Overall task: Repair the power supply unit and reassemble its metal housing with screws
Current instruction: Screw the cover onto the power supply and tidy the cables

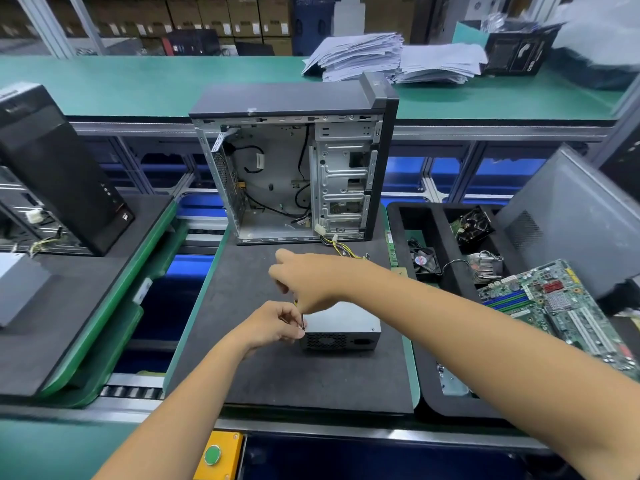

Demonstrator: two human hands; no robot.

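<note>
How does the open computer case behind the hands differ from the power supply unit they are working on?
The computer case stands upright at the back of the dark mat; the power supply unit lies low, nearer the person. The case is far larger. The case's side is open, showing cables and drive bays; the unit's housing looks closed, and both hands are at its left end. Both have bare grey metal.

Grey power supply [341, 323], green motherboard [561, 306]

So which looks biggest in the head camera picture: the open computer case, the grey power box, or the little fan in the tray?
1. Case
2. Power box, though it lies nearer the camera
3. Fan
</note>
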